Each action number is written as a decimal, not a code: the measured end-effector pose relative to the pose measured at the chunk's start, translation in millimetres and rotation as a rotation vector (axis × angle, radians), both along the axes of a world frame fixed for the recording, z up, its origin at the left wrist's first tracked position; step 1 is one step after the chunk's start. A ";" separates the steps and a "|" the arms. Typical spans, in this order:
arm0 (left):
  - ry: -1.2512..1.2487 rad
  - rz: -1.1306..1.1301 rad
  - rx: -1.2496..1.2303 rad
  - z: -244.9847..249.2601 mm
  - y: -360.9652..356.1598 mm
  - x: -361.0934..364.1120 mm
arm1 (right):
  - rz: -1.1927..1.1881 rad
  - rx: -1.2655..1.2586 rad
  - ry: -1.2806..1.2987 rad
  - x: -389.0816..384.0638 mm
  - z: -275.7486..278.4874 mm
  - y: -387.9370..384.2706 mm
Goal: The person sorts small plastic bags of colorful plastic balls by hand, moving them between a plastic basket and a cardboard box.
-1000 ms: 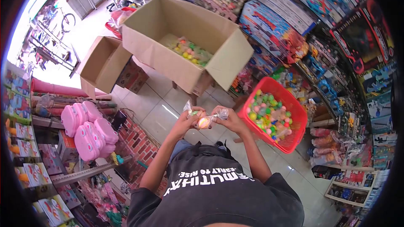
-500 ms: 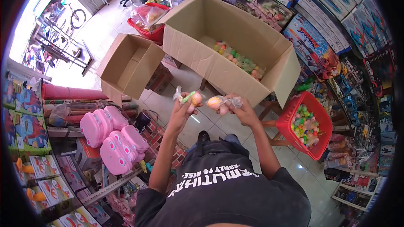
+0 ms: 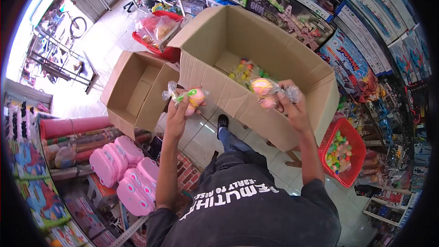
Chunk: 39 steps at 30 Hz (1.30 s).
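My left hand (image 3: 176,114) is closed around a clear bag of pink clacker balls (image 3: 196,96) with a green and yellow cord, held between the small carton and the large one. In my right hand (image 3: 296,112) is a second bag of pink clacker balls (image 3: 262,87) with a yellow cord, pinched by its twisted plastic end. This bag hangs over the near wall of the large cardboard box (image 3: 215,80). Inside that box lie several bagged colourful balls (image 3: 242,69), partly hidden by my right hand's bag.
A smaller open carton (image 3: 157,89) stands left of the large box. Red baskets stand at the right (image 3: 357,142), holding colourful balls, and at the back (image 3: 170,55), holding plastic bags. Pink cases (image 3: 137,196) sit at lower left. Boxed toys (image 3: 347,59) line the right side.
Both hands have moved forward and apart, each still gripping its bag. The right one has gone over the large box's edge. A foot has stepped forward, and the view has shifted.
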State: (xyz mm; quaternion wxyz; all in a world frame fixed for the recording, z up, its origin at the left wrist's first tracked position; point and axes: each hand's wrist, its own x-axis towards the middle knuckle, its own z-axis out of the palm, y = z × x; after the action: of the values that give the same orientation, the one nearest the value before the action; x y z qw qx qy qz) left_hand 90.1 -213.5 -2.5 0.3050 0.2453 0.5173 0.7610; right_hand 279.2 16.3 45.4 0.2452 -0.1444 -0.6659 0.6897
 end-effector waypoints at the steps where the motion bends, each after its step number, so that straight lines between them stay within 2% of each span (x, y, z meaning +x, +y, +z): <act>1: 0.075 -0.008 -0.038 7.2 8.1 -11.4 | 0.041 0.015 -0.108 -7.6 4.7 11.6; 2: 0.070 -0.019 -0.055 10.7 16.5 -22.9 | 0.083 0.026 -0.219 -15.8 4.9 20.7; 3: 0.115 -0.026 -0.037 14.2 27.4 -36.2 | 0.072 0.012 -0.222 -27.2 1.1 27.8; 5: 0.161 -0.054 -0.012 17.8 50.7 -60.6 | 0.146 0.197 -0.246 -50.4 -6.1 43.0; 6: 0.149 -0.065 -0.023 19.6 62.1 -71.3 | 0.138 0.182 -0.258 -59.3 -7.6 49.1; 8: 0.245 -0.065 -0.058 23.6 84.0 -92.1 | 0.240 0.536 -0.286 -76.0 -11.2 59.6; 9: 0.244 -0.057 -0.052 23.8 93.7 -101.7 | 0.154 0.798 -0.163 -81.3 -44.1 70.0; 10: 0.239 -0.068 -0.059 24.1 101.5 -112.4 | 0.147 0.789 -0.171 -89.3 -49.3 75.2; 12: 0.176 -0.072 -0.035 24.1 114.9 -129.8 | 0.327 0.722 -0.359 -103.8 -54.7 84.1; 13: 0.171 -0.077 -0.039 25.5 120.9 -135.7 | 0.330 0.713 -0.373 -111.8 -57.2 87.0; 15: 0.191 -0.068 -0.050 22.4 133.5 -144.8 | 0.473 0.345 -0.667 -134.9 -63.7 95.6; 16: 0.225 -0.060 -0.062 21.4 138.9 -150.1 | 0.477 0.344 -0.669 -145.6 -78.6 101.4; 18: 0.224 -0.052 -0.058 18.4 146.4 -160.0 | 0.465 0.423 -0.445 -163.3 -127.5 108.7; 21: 0.218 -0.034 -0.075 19.3 153.5 -168.0 | 0.453 0.381 -0.404 -193.0 -175.9 107.0; 22: 0.221 -0.019 -0.088 20.0 155.9 -170.4 | 0.454 0.378 -0.407 -202.9 -198.2 107.1; 24: 0.203 -0.006 -0.059 13.0 157.1 -175.4 | 0.451 0.587 -0.481 -222.6 -240.8 106.3; 27: 0.211 0.027 -0.049 10.2 155.4 -183.3 | 0.493 0.569 -0.601 -247.9 -266.7 99.3; 29: 0.228 0.047 -0.064 9.6 155.7 -187.6 | 0.467 0.592 -0.588 -255.3 -301.8 93.8; 31: 0.192 0.054 -0.019 8.3 155.5 -191.4 | 0.443 0.616 -0.577 -261.8 -308.6 86.6; 34: 0.203 0.057 -0.078 3.6 156.3 -195.0 | 0.425 0.562 -0.722 -268.6 -314.0 73.1; 39: 0.239 0.012 -0.110 -4.5 153.8 -202.0 | 0.512 0.676 -0.788 -269.4 -325.6 54.6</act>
State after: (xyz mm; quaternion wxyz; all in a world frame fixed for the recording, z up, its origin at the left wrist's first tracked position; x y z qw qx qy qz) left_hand -112.0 -59.7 -7.0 0.2498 0.3138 0.5925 0.6986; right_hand 9.8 70.8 -280.2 -0.1632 -0.1383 -0.9040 0.3700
